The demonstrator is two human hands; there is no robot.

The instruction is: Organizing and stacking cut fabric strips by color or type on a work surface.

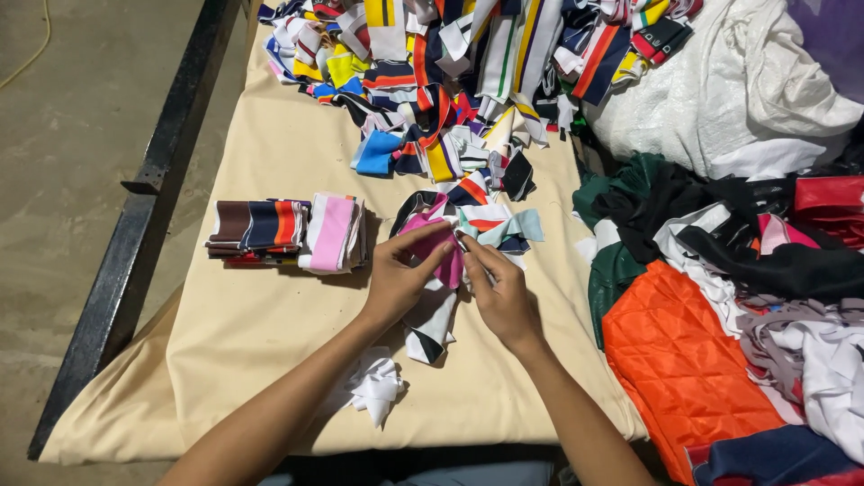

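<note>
The left hand (396, 279) and the right hand (499, 292) both pinch a magenta knitted fabric strip (439, 247) lying between them, slightly nearer the left, its long axis running away toward the multicoloured striped strips heap (450, 81) beyond.

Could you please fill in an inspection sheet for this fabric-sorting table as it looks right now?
Surface: table draped in a cream cloth, creased, hanging over the near edge.
Job's things: pink fabric strip pinched between both hands; neat stack of folded strips to its left.
Clutter: loose heap of striped strips at the far end; white scrap near the front edge; orange quilted fabric, dark green and black cloth and a white bundle on the right.
Hands: left hand and right hand both gripping the strip.
Cables: yellow cord on the floor.
Surroundings: concrete floor, black metal rail along the table's left side.
</note>
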